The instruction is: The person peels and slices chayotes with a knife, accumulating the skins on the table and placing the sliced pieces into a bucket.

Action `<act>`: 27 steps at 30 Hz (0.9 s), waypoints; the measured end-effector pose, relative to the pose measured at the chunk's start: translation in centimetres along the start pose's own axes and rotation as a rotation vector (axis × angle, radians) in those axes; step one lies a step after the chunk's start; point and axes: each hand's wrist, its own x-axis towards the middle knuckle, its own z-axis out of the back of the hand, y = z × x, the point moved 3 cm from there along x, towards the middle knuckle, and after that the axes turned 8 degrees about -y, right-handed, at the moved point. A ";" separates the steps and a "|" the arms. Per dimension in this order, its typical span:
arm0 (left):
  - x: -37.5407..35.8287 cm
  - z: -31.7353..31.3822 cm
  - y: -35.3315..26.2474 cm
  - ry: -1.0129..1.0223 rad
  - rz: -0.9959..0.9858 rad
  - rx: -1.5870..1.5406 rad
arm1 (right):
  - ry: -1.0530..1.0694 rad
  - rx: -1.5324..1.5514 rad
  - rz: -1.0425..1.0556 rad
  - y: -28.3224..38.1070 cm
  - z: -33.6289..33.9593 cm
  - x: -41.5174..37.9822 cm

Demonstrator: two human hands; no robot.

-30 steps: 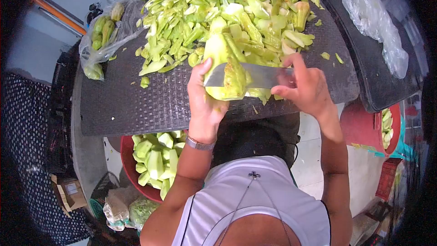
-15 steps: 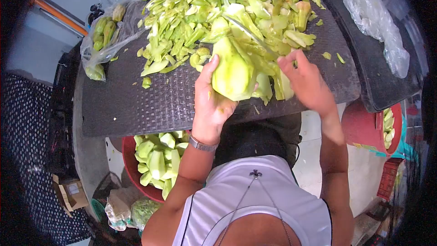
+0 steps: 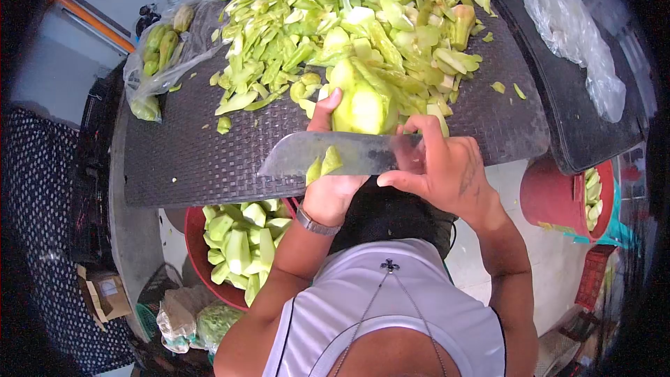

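Knife blade (image 3: 370,152) lies broadside before the peeled vegetable (image 3: 363,105)

Clock hours run from the vegetable, held mid-view near the front edge of the bench (image 3: 195,167). At 7 o'clock, a red tub (image 3: 197,265) holds pale pieces. Between 6 and 7, the left hand (image 3: 333,190) has its grip pinching the vegetable, thumb on its left side. The change is at 6: half a second earlier the blade is on the far side, edge-on and pointing to 11; now it lies crosswise, tip towards 9, with green slivers (image 3: 331,159) on its face. That suggests a finished cut, with pale flesh exposed. At 12 rises the peel heap (image 3: 335,7). At 4, the right hand (image 3: 452,167) keeps its grip closed round the handle end.

What is hard to make out: at 9, the clear bag (image 3: 143,87) blurs its contents; the left fingers are mostly hidden behind blade and vegetable; whether the blade touches the left hand, I cannot fairly tell from above; the handle is blurred under the right fingers.
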 end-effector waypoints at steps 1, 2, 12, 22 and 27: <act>-0.5 -0.2 0.0 -0.007 -0.053 0.027 | -0.027 -0.012 0.008 -0.3 -0.2 0.0; -1.0 -0.3 0.0 -0.016 -0.106 0.054 | -0.055 -0.025 0.016 -0.5 -0.3 0.0; 1.2 2.4 0.6 -0.090 0.265 -0.296 | 0.004 -0.019 -0.083 -3.3 1.5 1.5; 1.5 3.2 -0.6 0.092 0.344 -0.235 | -0.010 0.014 -0.298 -9.8 3.0 4.8; 2.2 3.6 -1.3 -0.011 0.256 -0.117 | -0.066 0.101 -0.469 -8.4 2.7 4.3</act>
